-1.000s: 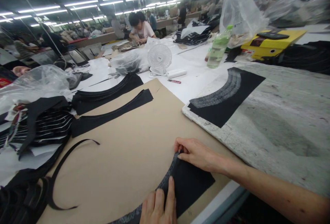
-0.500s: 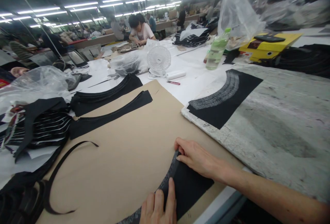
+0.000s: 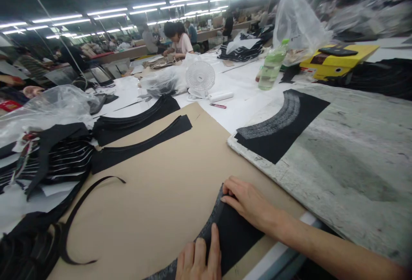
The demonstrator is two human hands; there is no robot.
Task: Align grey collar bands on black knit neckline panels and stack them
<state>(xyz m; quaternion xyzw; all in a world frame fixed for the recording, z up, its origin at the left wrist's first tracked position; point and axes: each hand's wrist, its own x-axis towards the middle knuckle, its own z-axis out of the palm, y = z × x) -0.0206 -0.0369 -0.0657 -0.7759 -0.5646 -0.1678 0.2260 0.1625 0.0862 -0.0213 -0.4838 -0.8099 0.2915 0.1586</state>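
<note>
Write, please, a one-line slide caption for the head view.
Left hand rests on a curve-edged black panel over tan board while the right hand touches its far corner.

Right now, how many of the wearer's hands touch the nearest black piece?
2: the left hand on the black piece, the right hand at its far end.

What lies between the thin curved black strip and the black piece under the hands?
Bare brown board separates the black strip from the black piece, in the head view.
</note>
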